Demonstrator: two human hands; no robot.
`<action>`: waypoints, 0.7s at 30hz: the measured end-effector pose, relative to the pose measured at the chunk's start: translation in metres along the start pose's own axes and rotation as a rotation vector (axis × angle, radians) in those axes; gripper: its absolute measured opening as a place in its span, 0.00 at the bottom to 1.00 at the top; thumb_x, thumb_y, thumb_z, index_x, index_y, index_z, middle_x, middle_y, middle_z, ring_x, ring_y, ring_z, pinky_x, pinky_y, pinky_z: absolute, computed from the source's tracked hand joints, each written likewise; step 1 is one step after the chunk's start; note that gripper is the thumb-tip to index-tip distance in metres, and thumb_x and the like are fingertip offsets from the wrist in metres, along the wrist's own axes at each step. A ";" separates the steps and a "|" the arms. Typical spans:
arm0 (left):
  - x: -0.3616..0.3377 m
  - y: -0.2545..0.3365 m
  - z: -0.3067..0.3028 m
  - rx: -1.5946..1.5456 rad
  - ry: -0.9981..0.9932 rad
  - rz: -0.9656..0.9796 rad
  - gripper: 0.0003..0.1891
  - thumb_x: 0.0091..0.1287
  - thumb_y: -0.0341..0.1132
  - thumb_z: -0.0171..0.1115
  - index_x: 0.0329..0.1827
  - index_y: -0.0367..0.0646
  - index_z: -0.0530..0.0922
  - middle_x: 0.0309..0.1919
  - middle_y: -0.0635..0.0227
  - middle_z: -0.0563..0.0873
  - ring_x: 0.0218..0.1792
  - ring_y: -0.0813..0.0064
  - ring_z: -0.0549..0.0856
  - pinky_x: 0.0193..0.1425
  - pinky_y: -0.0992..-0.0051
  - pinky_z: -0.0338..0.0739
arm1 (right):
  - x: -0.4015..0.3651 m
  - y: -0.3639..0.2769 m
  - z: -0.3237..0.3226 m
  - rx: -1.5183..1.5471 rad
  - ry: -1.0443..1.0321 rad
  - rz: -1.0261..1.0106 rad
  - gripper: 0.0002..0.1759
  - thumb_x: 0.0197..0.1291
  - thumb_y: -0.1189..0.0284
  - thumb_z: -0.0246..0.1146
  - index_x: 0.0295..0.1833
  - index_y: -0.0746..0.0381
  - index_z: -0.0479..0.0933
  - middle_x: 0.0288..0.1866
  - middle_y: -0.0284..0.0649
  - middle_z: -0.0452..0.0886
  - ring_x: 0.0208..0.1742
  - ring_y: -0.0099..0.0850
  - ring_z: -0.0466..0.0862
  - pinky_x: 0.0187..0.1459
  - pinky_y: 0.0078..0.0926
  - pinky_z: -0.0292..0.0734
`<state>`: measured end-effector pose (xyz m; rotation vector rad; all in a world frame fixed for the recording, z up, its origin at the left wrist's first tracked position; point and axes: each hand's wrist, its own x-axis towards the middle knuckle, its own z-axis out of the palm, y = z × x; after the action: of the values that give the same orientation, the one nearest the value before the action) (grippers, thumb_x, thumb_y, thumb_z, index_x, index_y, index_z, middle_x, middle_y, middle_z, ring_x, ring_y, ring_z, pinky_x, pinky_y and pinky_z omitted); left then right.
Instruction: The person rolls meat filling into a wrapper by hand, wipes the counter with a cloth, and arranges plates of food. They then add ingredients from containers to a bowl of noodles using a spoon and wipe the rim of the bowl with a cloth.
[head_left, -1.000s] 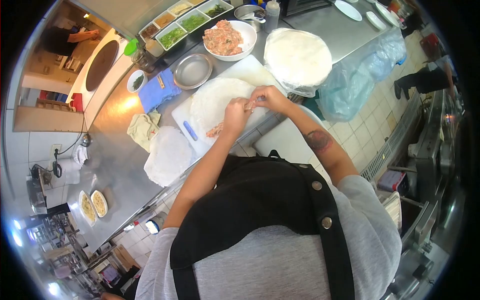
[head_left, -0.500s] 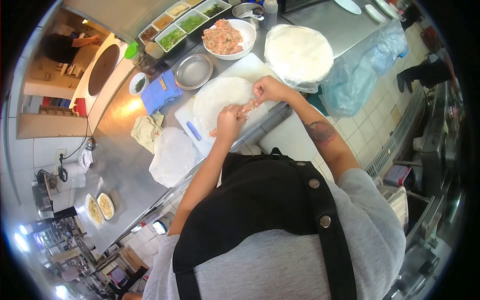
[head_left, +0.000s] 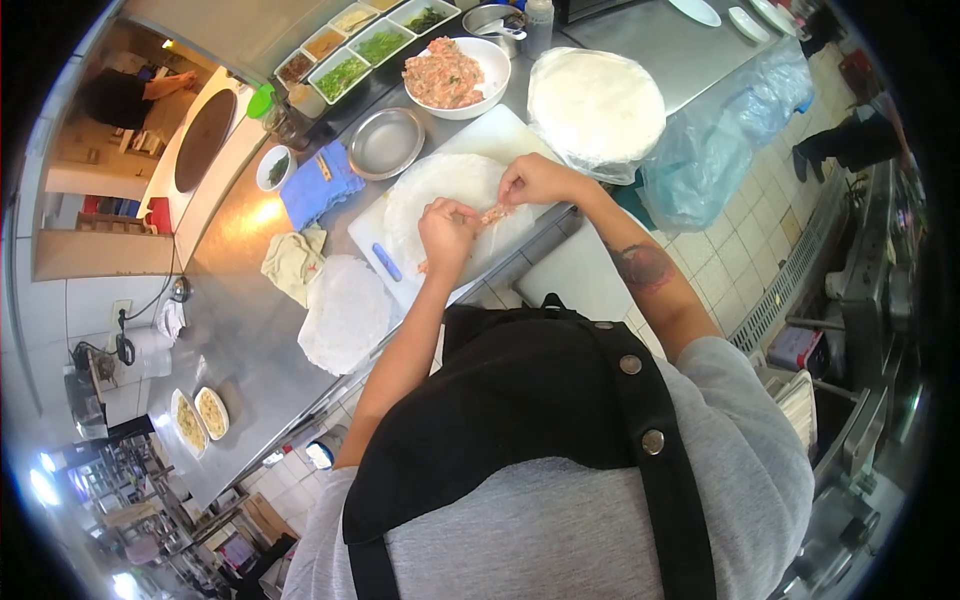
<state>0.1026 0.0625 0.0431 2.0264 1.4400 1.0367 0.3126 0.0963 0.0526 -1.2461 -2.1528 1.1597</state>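
1. The left hand [head_left: 447,235] is above the round white sheet [head_left: 430,190], at one side of the strip of raw meat [head_left: 494,215]. Its fingers are curled and the opening looks narrow, but I cannot tell if they hold some meat.
2. The right hand [head_left: 540,182] is at the other side, and its fingertips come close together at the meat. If a piece is between them, the picture does not show it clearly.
3. The strip of raw meat lies on the sheet, near the edge which faces the person, and a part of it is visible between the two hands. Another small bit shows beside the left wrist.
4. The sheet lies flat on the white cutting board [head_left: 508,130]. On the same board, near the left forearm, there is a blue handle [head_left: 387,262].
5. A second thin sheet [head_left: 347,315] lies just beside the board, on the left, with a pale cloth [head_left: 293,262] next to it.
6. Beyond the board stand a metal dish [head_left: 387,143] and a white bowl [head_left: 495,72] with minced meat [head_left: 443,77]. A blue cloth [head_left: 325,182] lies to the left of the dish.
7. To the right of the bowl there is a stack of round sheets [head_left: 596,105], with clear plastic around it.
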 end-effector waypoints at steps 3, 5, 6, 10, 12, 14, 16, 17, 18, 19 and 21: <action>-0.001 -0.006 -0.001 0.000 -0.044 -0.124 0.02 0.47 0.24 0.65 0.22 0.42 0.83 0.25 0.61 0.82 0.33 0.60 0.80 0.39 0.65 0.75 | -0.001 0.001 0.004 0.149 0.037 0.086 0.06 0.44 0.78 0.67 0.32 0.64 0.84 0.27 0.38 0.83 0.29 0.24 0.81 0.33 0.23 0.74; -0.001 -0.016 0.004 -0.025 -0.203 -0.165 0.03 0.48 0.26 0.67 0.26 0.39 0.84 0.28 0.58 0.85 0.28 0.64 0.82 0.38 0.70 0.76 | 0.002 0.010 0.015 0.158 0.102 -0.104 0.06 0.44 0.77 0.69 0.31 0.64 0.84 0.28 0.37 0.80 0.30 0.26 0.80 0.36 0.23 0.73; -0.003 -0.013 0.005 -0.024 -0.200 -0.167 0.03 0.48 0.26 0.67 0.26 0.39 0.84 0.28 0.58 0.85 0.28 0.64 0.82 0.38 0.70 0.76 | 0.003 0.012 0.019 0.158 0.099 -0.107 0.06 0.44 0.77 0.69 0.31 0.64 0.84 0.28 0.37 0.80 0.30 0.26 0.80 0.36 0.23 0.73; -0.012 -0.003 0.017 0.051 -0.164 0.097 0.08 0.48 0.27 0.69 0.33 0.39 0.84 0.32 0.58 0.85 0.33 0.61 0.83 0.40 0.67 0.76 | 0.001 0.014 0.024 0.097 0.152 -0.148 0.06 0.41 0.76 0.71 0.29 0.63 0.82 0.32 0.36 0.77 0.35 0.28 0.78 0.40 0.24 0.72; -0.014 -0.001 0.019 0.032 -0.122 0.172 0.10 0.48 0.28 0.69 0.35 0.39 0.84 0.33 0.59 0.84 0.34 0.60 0.82 0.41 0.66 0.76 | 0.000 0.012 0.022 0.114 0.159 -0.120 0.07 0.40 0.76 0.72 0.28 0.62 0.82 0.32 0.36 0.76 0.37 0.29 0.78 0.42 0.24 0.72; -0.013 0.003 0.018 0.025 -0.108 0.197 0.10 0.47 0.25 0.67 0.34 0.39 0.83 0.32 0.60 0.84 0.34 0.58 0.81 0.42 0.64 0.74 | 0.000 0.013 0.021 0.118 0.169 -0.134 0.09 0.38 0.75 0.73 0.28 0.62 0.81 0.33 0.35 0.76 0.40 0.30 0.77 0.43 0.25 0.71; -0.013 -0.004 0.015 0.042 -0.121 0.197 0.11 0.47 0.26 0.67 0.35 0.40 0.84 0.32 0.60 0.84 0.34 0.58 0.81 0.43 0.65 0.74 | -0.002 0.000 0.020 0.130 0.177 -0.148 0.10 0.38 0.75 0.73 0.29 0.61 0.81 0.32 0.35 0.76 0.41 0.30 0.77 0.43 0.25 0.71; -0.015 -0.009 0.011 0.057 -0.142 0.197 0.12 0.47 0.26 0.68 0.37 0.41 0.84 0.33 0.61 0.85 0.33 0.59 0.81 0.43 0.65 0.74 | -0.003 -0.006 0.022 0.147 0.187 -0.158 0.11 0.37 0.74 0.74 0.31 0.60 0.82 0.32 0.35 0.76 0.42 0.31 0.77 0.44 0.25 0.71; -0.017 -0.010 0.006 0.061 -0.142 0.192 0.12 0.47 0.26 0.68 0.37 0.41 0.84 0.33 0.61 0.85 0.33 0.59 0.81 0.43 0.65 0.74 | -0.002 -0.002 0.025 0.151 0.182 -0.160 0.11 0.37 0.74 0.74 0.31 0.60 0.82 0.32 0.35 0.76 0.42 0.31 0.77 0.44 0.25 0.71; -0.018 -0.013 0.002 0.092 -0.155 0.201 0.11 0.47 0.26 0.68 0.36 0.42 0.84 0.31 0.62 0.85 0.32 0.60 0.81 0.42 0.66 0.74 | 0.002 0.006 0.029 0.017 0.144 -0.206 0.12 0.37 0.74 0.74 0.32 0.60 0.83 0.34 0.36 0.77 0.43 0.32 0.77 0.44 0.26 0.72; -0.019 -0.015 -0.005 0.125 -0.169 0.209 0.11 0.48 0.27 0.68 0.36 0.43 0.85 0.29 0.62 0.85 0.31 0.61 0.80 0.41 0.66 0.74 | 0.006 0.017 0.030 -0.116 0.106 -0.254 0.13 0.37 0.73 0.74 0.34 0.59 0.83 0.35 0.37 0.77 0.44 0.33 0.77 0.44 0.26 0.72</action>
<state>0.0861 0.0497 0.0298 2.3332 1.2548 0.8488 0.2977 0.0922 0.0213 -1.0180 -2.2461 0.8567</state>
